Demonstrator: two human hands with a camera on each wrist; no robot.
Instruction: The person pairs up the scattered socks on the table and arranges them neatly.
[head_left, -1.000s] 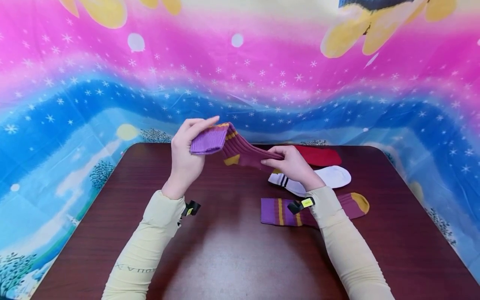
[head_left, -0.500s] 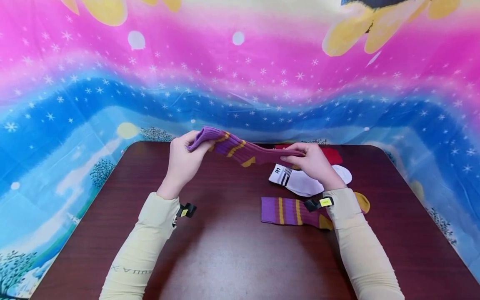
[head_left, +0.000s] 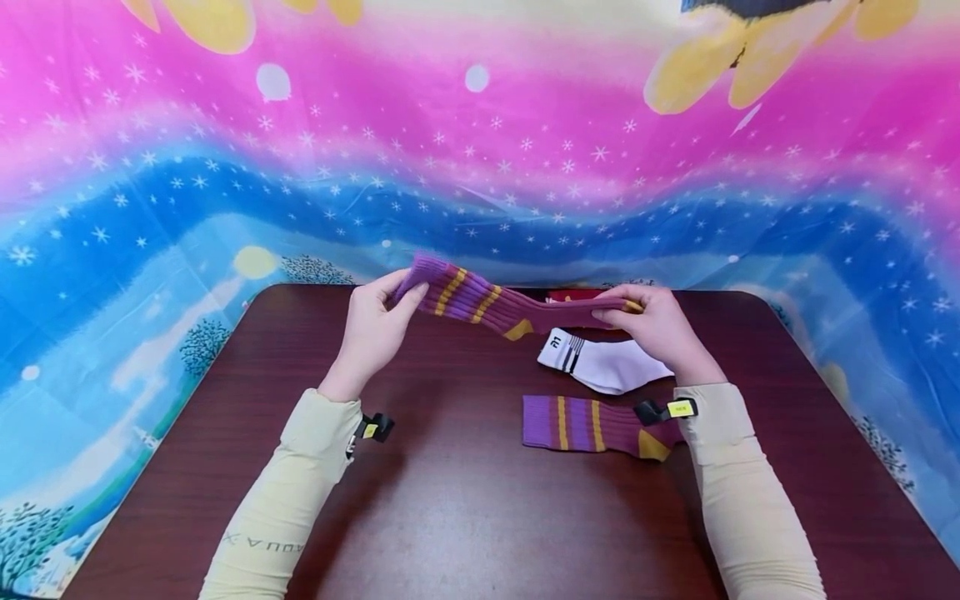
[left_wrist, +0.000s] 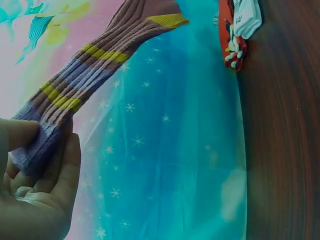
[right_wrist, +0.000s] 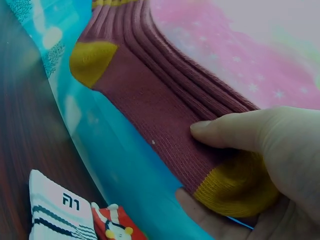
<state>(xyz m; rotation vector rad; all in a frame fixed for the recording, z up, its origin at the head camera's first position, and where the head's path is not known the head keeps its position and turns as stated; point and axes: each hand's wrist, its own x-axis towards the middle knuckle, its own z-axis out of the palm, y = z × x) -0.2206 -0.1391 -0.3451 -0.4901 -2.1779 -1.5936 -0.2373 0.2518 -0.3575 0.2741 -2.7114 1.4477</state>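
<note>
Above the table's far part, a ribbed maroon and purple sock [head_left: 480,297] with mustard stripes, heel and toe is stretched between both hands. My left hand [head_left: 373,329] pinches its purple cuff between thumb and fingers, which the left wrist view also shows on the cuff [left_wrist: 37,135]. At the other end my right hand [head_left: 663,329] grips the toe end, thumb on top and fingers beneath, the mustard toe [right_wrist: 235,185] partly covered. A matching striped sock [head_left: 581,423] lies flat on the table below the right forearm, its toe end hidden by that arm.
A white sock [head_left: 607,364] with black stripes lies on the dark wood table [head_left: 450,517], behind the matching sock. Behind it is a red sock [right_wrist: 120,222] with a cartoon print, mostly hidden in the head view. A patterned cloth backdrop [head_left: 480,167] surrounds the table's far side.
The left hand has turned, so the cuff that hung folded over now extends straight. The right hand has moved right with the toe end, and the sock is more drawn out.
</note>
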